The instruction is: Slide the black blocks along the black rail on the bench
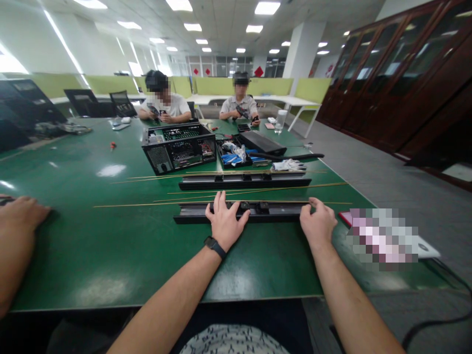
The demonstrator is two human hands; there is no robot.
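A long black rail (191, 214) with a grey inner channel lies across the table in front of me. My left hand (225, 221) rests on its middle, palm down with fingers spread. Small dark blocks (262, 207) sit in the channel right of that hand. At the rail's right end my right hand (319, 221) is closed, thumb and index finger curled together. What is between those fingertips is hidden. A thin brass-coloured rod (140, 205) runs along the rail's far side, past both hands. Farther back lies a similar rail (206, 185), with more thin rods around it.
An open computer case (180, 147) stands behind the rails, beside a tray of blue-and-white gloves (234, 155). Another glove (289, 165) lies farther right. A blurred-out device (387, 238) is near the right edge. Another person's hand (22, 214) rests at left; two people sit opposite.
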